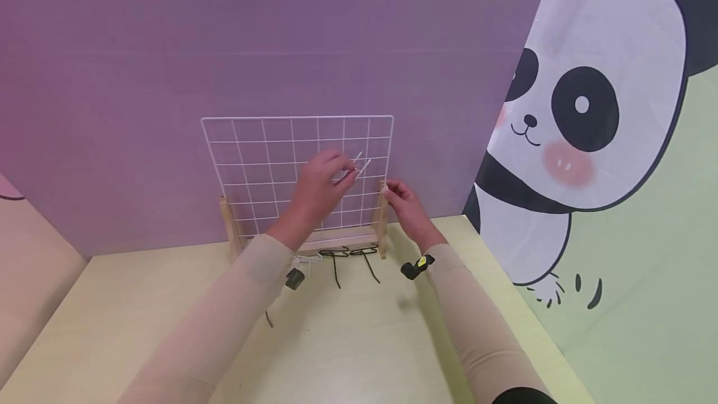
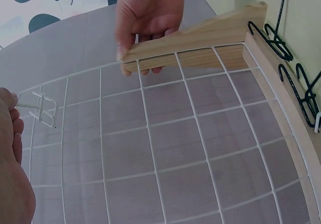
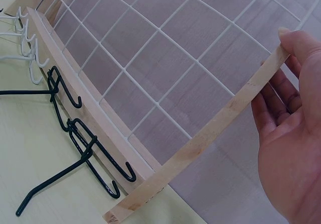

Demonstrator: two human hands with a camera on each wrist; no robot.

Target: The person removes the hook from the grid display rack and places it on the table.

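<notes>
A white wire grid panel (image 1: 297, 117) stands upright in a wooden stand, whose right side piece (image 3: 200, 146) is pale wood. Between thumb and fingers, my left hand (image 1: 322, 186) pinches a white wire hook (image 2: 44, 107) by its stem. The hook is in front of the grid's upper right part; whether it touches the wires I cannot tell. My right hand (image 1: 408, 209) grips the top end of the right side piece, thumb on the near side and fingers behind, as the right wrist view (image 3: 291, 108) of it shows.
Two black wire hooks (image 3: 95, 156) lean along the stand's bottom bar. Several white hooks (image 3: 30, 58) lie farther left beside it. Another dark rod end (image 1: 269, 318) shows by my left forearm. Behind the grid rises a purple wall (image 1: 336, 30); a pale table (image 1: 348, 341) lies below.
</notes>
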